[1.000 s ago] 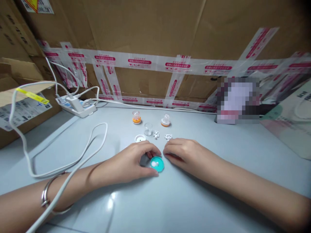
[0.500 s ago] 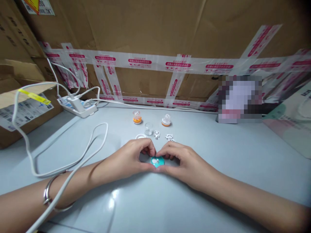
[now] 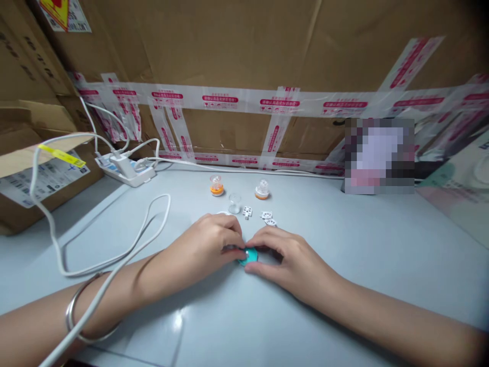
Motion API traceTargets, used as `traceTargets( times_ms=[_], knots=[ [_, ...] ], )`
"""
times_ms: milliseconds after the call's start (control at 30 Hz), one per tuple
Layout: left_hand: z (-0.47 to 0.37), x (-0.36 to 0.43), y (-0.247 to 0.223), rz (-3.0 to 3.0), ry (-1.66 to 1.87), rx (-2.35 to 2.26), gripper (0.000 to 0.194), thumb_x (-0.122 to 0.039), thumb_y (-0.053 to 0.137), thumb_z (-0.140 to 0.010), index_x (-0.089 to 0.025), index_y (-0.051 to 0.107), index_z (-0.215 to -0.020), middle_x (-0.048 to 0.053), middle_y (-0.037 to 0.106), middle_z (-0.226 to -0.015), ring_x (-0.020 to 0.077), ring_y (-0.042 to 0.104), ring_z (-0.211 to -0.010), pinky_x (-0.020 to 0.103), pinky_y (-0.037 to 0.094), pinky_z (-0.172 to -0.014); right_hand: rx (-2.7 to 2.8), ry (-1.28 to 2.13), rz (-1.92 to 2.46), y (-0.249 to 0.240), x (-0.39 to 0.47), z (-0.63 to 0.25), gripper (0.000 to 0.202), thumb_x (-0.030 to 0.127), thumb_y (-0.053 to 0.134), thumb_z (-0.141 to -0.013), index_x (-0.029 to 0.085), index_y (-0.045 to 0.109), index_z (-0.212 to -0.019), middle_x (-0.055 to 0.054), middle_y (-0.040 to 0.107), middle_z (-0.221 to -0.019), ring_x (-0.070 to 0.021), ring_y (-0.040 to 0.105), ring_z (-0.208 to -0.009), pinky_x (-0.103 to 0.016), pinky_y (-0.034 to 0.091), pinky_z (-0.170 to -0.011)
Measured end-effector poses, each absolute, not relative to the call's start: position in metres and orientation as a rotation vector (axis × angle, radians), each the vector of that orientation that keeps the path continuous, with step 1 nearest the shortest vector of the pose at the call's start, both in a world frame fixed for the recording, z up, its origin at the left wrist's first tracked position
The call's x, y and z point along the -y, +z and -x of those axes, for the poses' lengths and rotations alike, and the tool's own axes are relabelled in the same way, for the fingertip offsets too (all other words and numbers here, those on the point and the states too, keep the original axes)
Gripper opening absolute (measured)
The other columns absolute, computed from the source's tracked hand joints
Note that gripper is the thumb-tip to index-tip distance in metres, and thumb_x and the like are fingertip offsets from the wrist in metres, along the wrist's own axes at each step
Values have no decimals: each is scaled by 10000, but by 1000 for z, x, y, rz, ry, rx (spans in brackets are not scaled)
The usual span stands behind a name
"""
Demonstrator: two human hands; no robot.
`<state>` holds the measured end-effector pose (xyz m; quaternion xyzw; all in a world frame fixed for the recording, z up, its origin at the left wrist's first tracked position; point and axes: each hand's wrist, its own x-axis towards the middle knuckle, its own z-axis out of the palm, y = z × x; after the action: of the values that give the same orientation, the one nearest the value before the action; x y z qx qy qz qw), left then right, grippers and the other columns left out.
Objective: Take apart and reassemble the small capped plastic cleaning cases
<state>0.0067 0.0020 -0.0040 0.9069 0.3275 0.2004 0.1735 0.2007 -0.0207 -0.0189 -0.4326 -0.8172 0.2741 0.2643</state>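
Note:
A small teal disc [image 3: 252, 257] lies low over the table between my hands. My right hand [image 3: 298, 260] grips it at its right side, fingers at the far edge and thumb at the near edge. With thumb and fingers closed together, my left hand [image 3: 214, 239] pinches at a small white part on top of the disc; the fingertips hide most of that part. Just beyond my hands lie a white spoked piece [image 3: 247, 211], two more white spoked pieces [image 3: 268, 218] and a clear plastic cup [image 3: 234, 204]. A white ring [image 3: 222, 213] is mostly hidden behind my left hand.
Farther back stand an orange-based clear-topped piece [image 3: 216, 186] and a white one with an orange base [image 3: 262, 190]. A white cable [image 3: 139, 237] loops across my left forearm from a power strip [image 3: 128, 173]. Taped cardboard [image 3: 229, 127] walls the back; a blurred-out object [image 3: 376, 155] stands right.
My left thumb has moved from the disc's near edge up onto its top, closing with the fingers over the white part. My right hand keeps its grip on the disc.

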Motion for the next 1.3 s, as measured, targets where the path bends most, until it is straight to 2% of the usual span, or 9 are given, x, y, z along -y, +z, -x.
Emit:
traceTargets(
  times_ms=[167,333,567,800,967,1167,1300],
  knots=[
    [-9,0,1,-2695,398,-974,99,-167,629,-802,-184,726,-793,35,669,-787,151,602,-731,248,441,-695,2225,712,1135,-18,21,-199,190,172,723,-709,168,696,-897,-39,674,-877,-170,623,-820,-283,487,-735],
    [-18,6,8,-2744,175,-1131,137,-105,604,-776,-170,716,-729,42,666,-698,168,607,-670,255,431,-627,2223,670,1097,-19,20,-198,150,173,714,-714,165,707,-864,-47,681,-856,-172,630,-791,-285,496,-719],
    [-25,9,6,-2874,70,-1186,112,-131,601,-748,-138,685,-676,68,660,-632,221,619,-612,300,443,-582,2230,634,1081,-21,20,-199,138,144,682,-730,180,707,-861,-44,684,-863,-165,630,-788,-277,503,-725],
    [-18,12,-1,-2846,263,-1255,102,-122,570,-752,-145,654,-699,40,650,-624,179,600,-545,258,407,-529,2224,640,1072,-20,22,-199,130,152,676,-733,194,704,-853,-42,681,-861,-165,633,-785,-277,508,-723],
    [-1,3,8,-2729,455,-1220,70,-126,580,-757,-153,643,-742,8,646,-666,127,582,-582,212,406,-562,2229,611,1096,-21,23,-202,162,199,663,-739,177,697,-895,-56,674,-878,-171,630,-789,-286,508,-724],
    [3,-10,0,-2927,327,-1092,168,-155,493,-850,-151,659,-825,40,637,-755,162,580,-703,244,414,-614,2238,564,1044,-21,24,-203,188,139,631,-708,182,647,-890,-47,646,-835,-170,596,-784,-292,492,-729],
    [-3,-14,-12,-2923,417,-997,194,-182,478,-883,-138,664,-853,51,634,-759,166,571,-717,254,435,-639,2250,555,1050,-20,24,-202,179,127,625,-694,181,615,-864,-43,637,-813,-174,581,-772,-313,484,-747]
  ],
)
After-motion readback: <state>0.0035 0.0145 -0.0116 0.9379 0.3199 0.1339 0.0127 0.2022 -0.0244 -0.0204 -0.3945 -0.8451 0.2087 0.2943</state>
